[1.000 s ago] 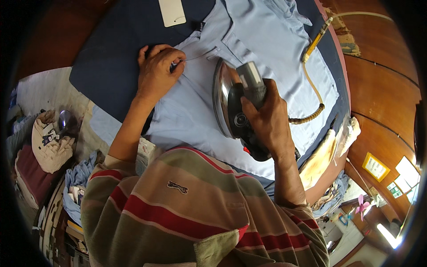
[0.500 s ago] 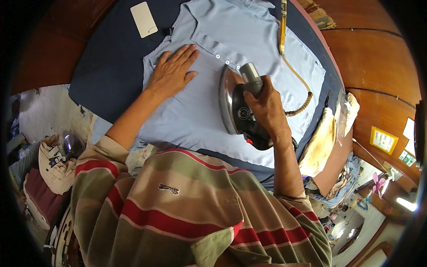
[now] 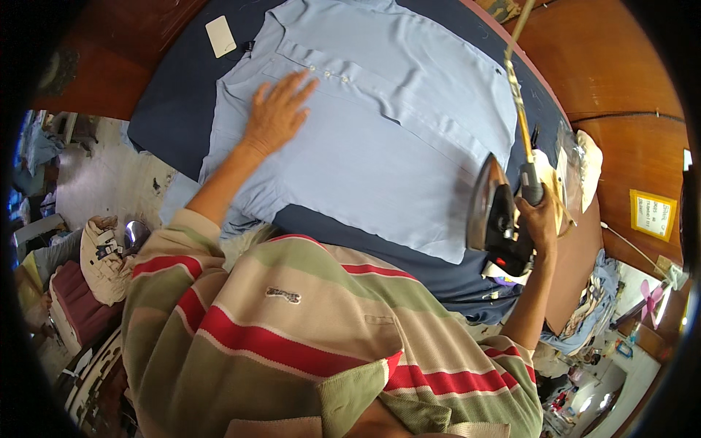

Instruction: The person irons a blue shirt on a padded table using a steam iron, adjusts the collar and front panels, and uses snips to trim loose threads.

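Note:
A light blue buttoned shirt [image 3: 350, 153] lies spread on the dark blue cloth of the ironing table [image 3: 171, 102]. My left hand [image 3: 277, 113] is over the shirt near its button placket, fingers spread and holding nothing; whether the palm touches the fabric I cannot tell. At the shirt's right-hand side, my right hand [image 3: 539, 219] grips the iron [image 3: 500, 230] by its handle. The iron's pointed tip faces away from me. A cord [image 3: 523, 120] runs up from it toward the top edge.
A white card tag [image 3: 220, 36] lies on the dark cloth at the upper left. Pale cloths [image 3: 588, 164] and clear plastic sit along the right side, beside a wooden wall [image 3: 621, 80]. A maroon cushion [image 3: 80, 299] and a beige bundle [image 3: 102, 266] are at the lower left.
My right hand has carried the iron right, from the shirt's middle to its right-hand edge. My left hand has shifted slightly left, and the placket shows more fully.

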Demonstrator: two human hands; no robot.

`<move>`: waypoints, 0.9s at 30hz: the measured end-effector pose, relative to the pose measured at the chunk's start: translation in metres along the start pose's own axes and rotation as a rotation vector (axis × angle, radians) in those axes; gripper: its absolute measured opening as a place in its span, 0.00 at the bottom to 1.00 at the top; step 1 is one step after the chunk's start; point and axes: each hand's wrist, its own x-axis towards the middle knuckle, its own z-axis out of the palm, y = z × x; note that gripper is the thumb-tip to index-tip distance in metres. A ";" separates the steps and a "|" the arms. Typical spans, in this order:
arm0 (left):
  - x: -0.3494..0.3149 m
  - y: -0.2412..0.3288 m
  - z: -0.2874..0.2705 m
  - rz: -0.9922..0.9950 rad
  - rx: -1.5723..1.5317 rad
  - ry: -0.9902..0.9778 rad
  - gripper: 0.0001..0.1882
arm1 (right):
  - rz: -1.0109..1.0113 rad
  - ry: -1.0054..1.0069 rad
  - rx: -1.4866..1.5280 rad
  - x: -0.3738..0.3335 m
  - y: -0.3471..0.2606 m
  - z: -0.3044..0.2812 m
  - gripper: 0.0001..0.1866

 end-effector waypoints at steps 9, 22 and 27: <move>-0.053 0.141 0.019 0.044 -0.344 -0.089 0.20 | 0.056 0.069 0.032 0.070 0.178 -0.084 0.27; 0.001 -0.071 0.007 -0.476 0.025 0.233 0.11 | -0.324 0.457 -0.248 0.109 0.072 0.127 0.24; 0.001 -0.079 0.014 -0.650 -0.115 0.104 0.10 | -0.219 0.240 -0.590 0.103 0.081 0.138 0.30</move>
